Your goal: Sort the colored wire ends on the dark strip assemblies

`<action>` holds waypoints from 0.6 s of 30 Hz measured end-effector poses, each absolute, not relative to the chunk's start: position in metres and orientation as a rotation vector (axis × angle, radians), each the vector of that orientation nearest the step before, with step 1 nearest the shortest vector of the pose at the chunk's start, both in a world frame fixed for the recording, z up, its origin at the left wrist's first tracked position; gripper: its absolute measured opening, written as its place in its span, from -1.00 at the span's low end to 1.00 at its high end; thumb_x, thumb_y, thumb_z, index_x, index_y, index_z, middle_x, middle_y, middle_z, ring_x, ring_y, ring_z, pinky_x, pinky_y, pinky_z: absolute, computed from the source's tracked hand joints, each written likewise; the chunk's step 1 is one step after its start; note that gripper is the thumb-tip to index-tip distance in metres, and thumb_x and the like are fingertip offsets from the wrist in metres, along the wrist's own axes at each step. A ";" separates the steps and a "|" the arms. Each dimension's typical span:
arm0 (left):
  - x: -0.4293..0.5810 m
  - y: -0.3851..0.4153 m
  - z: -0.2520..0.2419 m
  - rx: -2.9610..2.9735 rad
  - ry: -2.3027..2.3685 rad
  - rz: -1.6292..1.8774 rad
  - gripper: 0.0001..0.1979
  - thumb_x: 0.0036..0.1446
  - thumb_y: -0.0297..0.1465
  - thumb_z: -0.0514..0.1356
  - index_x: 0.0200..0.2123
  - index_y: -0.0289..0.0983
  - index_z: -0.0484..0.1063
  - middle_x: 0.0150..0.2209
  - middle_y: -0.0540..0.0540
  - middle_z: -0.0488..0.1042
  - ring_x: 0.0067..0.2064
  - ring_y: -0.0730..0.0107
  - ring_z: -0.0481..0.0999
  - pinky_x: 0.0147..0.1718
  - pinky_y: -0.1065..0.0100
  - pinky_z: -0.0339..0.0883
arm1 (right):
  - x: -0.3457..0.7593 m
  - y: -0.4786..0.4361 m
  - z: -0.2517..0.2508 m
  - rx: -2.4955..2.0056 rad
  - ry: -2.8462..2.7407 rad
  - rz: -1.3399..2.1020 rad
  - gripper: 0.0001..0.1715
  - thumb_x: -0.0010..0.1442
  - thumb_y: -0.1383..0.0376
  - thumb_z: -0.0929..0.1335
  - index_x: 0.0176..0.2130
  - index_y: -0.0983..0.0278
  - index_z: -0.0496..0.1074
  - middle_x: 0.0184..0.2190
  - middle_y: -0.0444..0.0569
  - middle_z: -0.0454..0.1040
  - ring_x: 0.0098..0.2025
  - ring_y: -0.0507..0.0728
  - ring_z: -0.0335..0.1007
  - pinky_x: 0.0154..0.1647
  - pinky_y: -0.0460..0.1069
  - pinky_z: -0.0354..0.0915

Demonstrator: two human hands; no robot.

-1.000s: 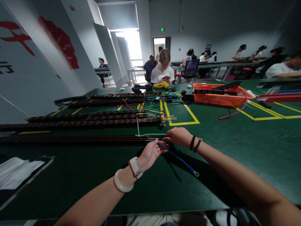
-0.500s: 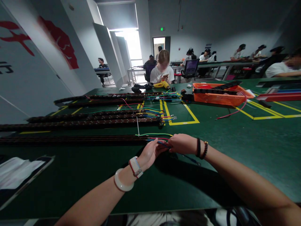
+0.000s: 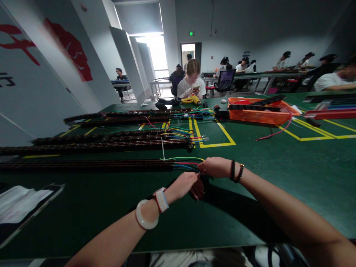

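A long black cable bundle lies across the green table, with green, red and blue wires coming out of its right end. My right hand is closed round the ends of these wires. Just below and left of it, my left hand pinches at the wires by thumb and forefinger, its other fingers hanging lower. What sits between the fingertips is too small to make out. A white cable tie stands up from the bundle near the green wire.
More black bundles with coloured wire ends lie beyond. An orange basket and a yellow heat gun are farther back. White paper lies at left. A person sits across the table.
My left hand has turned over from palm up to a pinch and dropped slightly. My right hand has shifted a little left. The blue wire shows more, and the loose wire end at right is gone from view.
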State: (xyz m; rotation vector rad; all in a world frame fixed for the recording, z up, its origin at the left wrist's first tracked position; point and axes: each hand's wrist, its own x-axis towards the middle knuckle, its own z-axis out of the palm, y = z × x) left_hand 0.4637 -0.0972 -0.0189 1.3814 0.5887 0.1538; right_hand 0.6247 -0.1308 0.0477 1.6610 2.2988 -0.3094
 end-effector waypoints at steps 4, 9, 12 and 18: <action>0.465 -0.099 -0.018 1.431 0.586 0.127 -0.51 0.11 -0.01 0.02 -0.48 -0.36 0.37 -0.50 -0.15 0.51 -0.51 0.40 0.50 -0.56 0.42 0.34 | 0.617 -0.131 0.043 1.697 2.242 -0.283 -0.79 0.19 0.41 0.25 -0.19 0.30 0.44 -0.33 0.05 0.54 -0.32 0.11 0.47 -0.49 -0.13 0.16; 0.465 -0.097 -0.019 1.423 0.572 0.124 -0.50 0.10 -0.01 0.03 -0.47 -0.37 0.37 -0.47 -0.17 0.52 -0.50 0.39 0.50 -0.52 0.38 0.35 | 0.619 -0.128 0.039 1.740 2.240 -0.237 -0.78 0.16 0.29 0.29 -0.29 0.32 0.50 -0.37 0.10 0.55 -0.37 0.15 0.46 -0.51 -0.10 0.19; 0.465 -0.097 -0.019 1.416 0.569 0.133 -0.52 0.10 -0.02 0.04 -0.46 -0.37 0.37 -0.47 -0.17 0.52 -0.49 0.38 0.51 -0.52 0.38 0.36 | 0.626 -0.128 0.042 1.776 2.246 -0.288 -0.74 0.12 0.19 0.33 -0.36 0.32 0.52 -0.45 0.07 0.54 -0.47 0.11 0.42 -0.54 -0.10 0.20; 0.464 -0.097 -0.018 1.368 0.566 0.164 -0.51 0.07 0.00 0.07 -0.45 -0.36 0.36 -0.47 -0.18 0.52 -0.49 0.36 0.52 -0.54 0.39 0.37 | 0.651 -0.123 0.057 1.966 2.297 -0.525 -0.80 0.13 0.29 0.30 -0.40 0.32 0.50 -0.62 -0.07 0.46 -0.62 -0.01 0.32 -0.59 -0.14 0.15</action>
